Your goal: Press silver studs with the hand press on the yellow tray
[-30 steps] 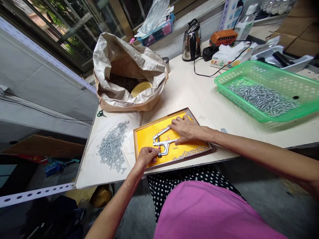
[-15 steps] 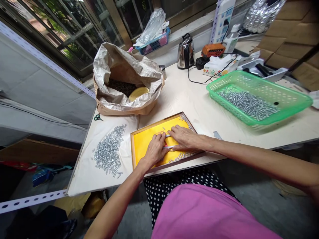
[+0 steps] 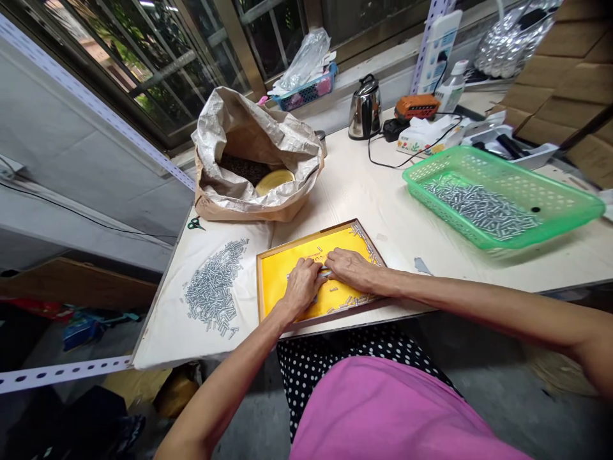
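Beside hands [image 3: 301, 283], blurred red lettering [image 3: 314, 256]

Tray lining [image 3: 275, 278]: was yellow, with reddish print. Tray frame [image 3: 306, 239]: was brown. Small metal pins [image 3: 211, 289]: were silver-grey. Basket [image 3: 550, 185]: was translucent green, hole-patterned. Sack [image 3: 253, 209]: was tan outside, whitish inside. Kettle [image 3: 364, 110]: was silver and black. Shirt [image 3: 383, 409]: was plain pink. Lower garment [image 3: 295, 377]: was black, white-dotted.

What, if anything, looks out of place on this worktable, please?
A ragged grey patch just beyond the right forearm looks odd against the pale tabletop; I cannot tell whether it is a scrap or surface damage. Nothing else clearly stands out.
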A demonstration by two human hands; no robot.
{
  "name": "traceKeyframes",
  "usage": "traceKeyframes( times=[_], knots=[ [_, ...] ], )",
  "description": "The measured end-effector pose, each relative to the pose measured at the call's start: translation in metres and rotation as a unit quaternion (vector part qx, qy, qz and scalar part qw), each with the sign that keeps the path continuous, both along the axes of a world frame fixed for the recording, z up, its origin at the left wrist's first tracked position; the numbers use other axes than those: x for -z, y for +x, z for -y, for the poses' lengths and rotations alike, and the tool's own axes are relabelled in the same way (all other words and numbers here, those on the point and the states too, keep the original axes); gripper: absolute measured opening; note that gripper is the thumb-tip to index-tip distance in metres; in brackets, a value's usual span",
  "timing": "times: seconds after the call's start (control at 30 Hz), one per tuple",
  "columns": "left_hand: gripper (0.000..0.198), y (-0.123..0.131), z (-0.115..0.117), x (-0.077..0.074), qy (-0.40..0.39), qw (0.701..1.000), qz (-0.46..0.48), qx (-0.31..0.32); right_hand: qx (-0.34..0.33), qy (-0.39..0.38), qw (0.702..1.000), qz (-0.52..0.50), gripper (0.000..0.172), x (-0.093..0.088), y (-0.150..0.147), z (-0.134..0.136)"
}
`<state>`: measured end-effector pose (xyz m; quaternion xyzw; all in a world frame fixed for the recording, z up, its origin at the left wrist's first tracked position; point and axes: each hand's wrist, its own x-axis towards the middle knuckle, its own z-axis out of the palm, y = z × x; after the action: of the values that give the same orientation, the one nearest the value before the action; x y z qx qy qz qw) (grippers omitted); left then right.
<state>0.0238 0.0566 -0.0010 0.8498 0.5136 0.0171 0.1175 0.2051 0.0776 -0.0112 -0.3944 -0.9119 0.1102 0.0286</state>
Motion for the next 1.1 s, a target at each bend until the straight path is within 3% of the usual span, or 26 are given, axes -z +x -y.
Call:
traceKeyframes(
  times=[0.17,0.3,0.43,0.57,0.63,0.7,0.77,0.83,0.93,1.1],
  knots=[
    [0.026,-0.001,0.022,0.008,0.081,0.996,0.036,-0.003,-0.013,0.01,0.999,-0.041,0.05,0.002,0.016,-0.016],
    [0.019,0.007,0.042,0.018,0.085,0.995,0.048,0.031,0.004,0.043,0.999,-0.019,0.023,0.008,0.018,-0.034],
    [0.024,0.015,0.053,0.022,0.054,0.997,0.06,0.018,0.004,0.086,0.996,-0.011,0.024,0.014,0.014,-0.047],
    [0.024,0.01,0.056,0.016,0.068,0.991,0.109,0.021,0.007,0.118,0.993,-0.027,0.021,0.022,0.011,-0.043],
    [0.025,-0.007,0.055,0.008,0.109,0.984,0.138,-0.028,0.014,0.134,0.991,-0.017,0.022,0.027,0.009,-0.039],
    [0.025,-0.037,0.051,0.0,0.164,0.968,0.13,-0.138,0.017,0.147,0.989,-0.004,0.025,0.031,0.007,-0.035],
    [0.025,-0.077,0.046,-0.007,0.201,0.943,0.076,-0.255,0.017,0.157,0.987,0.003,0.026,0.033,0.005,-0.034],
    [0.024,-0.12,0.038,-0.01,0.207,0.923,0.005,-0.325,0.019,0.165,0.986,0.004,0.025,0.034,0.003,-0.034],
    [0.028,-0.169,0.02,-0.007,0.17,0.918,-0.091,-0.346,0.025,0.166,0.986,0.0,0.024,0.036,0.001,-0.034],
    [0.032,-0.195,-0.018,0.002,0.109,0.946,-0.209,-0.222,0.028,0.175,0.984,0.001,0.023,0.041,0.001,-0.036]
  ],
)
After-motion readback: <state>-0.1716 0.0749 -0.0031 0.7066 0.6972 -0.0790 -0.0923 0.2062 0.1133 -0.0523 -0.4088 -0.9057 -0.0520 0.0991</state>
